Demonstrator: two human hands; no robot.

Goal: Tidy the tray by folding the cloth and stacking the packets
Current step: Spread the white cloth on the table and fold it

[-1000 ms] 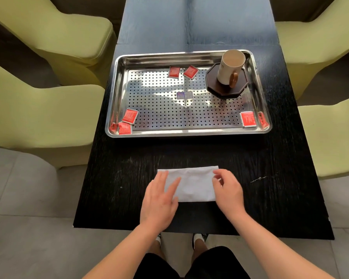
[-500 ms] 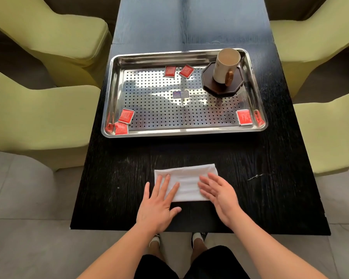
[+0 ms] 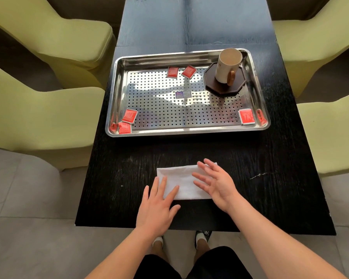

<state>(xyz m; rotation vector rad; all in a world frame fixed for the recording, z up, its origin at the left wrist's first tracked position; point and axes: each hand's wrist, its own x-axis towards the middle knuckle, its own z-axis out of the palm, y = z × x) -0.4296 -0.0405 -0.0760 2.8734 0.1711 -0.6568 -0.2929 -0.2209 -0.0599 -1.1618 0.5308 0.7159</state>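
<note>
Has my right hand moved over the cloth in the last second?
Yes. The right hand has shifted left across the white cloth: its fingers sat at the right end and now reach nearly its middle.

The left hand (image 3: pixel 157 208) lay palm down, fingers straight and slightly spread, pointing forward. The right hand (image 3: pixel 217 185) was tilted, palm turned inward, its fingers (image 3: pixel 202 175) straight and splayed. Both forearms were bare.

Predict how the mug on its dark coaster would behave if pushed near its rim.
The mug is tall and narrow, so a high push would probably tip it. It looks ceramic, likely fragile. Its coaster might slide on the smooth steel tray.
</note>
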